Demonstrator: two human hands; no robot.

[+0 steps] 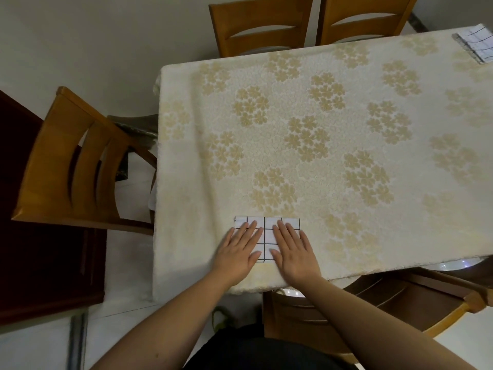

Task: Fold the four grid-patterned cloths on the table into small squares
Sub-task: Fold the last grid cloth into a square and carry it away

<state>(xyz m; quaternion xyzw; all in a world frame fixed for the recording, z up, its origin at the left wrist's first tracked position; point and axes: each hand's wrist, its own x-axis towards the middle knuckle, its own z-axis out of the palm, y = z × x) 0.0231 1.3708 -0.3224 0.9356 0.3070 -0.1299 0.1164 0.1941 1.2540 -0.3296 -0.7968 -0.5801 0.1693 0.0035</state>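
Note:
A folded white cloth with a black grid (pixel 267 225) lies near the table's front edge. Both palms lie flat on it: my left hand (pixel 238 252) covers its left half, my right hand (pixel 293 252) its right half, fingers straight and pointing away from me. Only the cloth's far strip and a middle band show between the hands. At the far right corner of the table sits a stack of folded grid cloths (pixel 477 44), partly cut off by the frame edge.
The table (pixel 320 129) wears a cream cloth with golden flower clusters. Wooden chairs stand on the left (pixel 72 158), two at the far side (pixel 262 25), and one at the near right (pixel 400 297). A dark wooden cabinet (pixel 40 236) is at far left.

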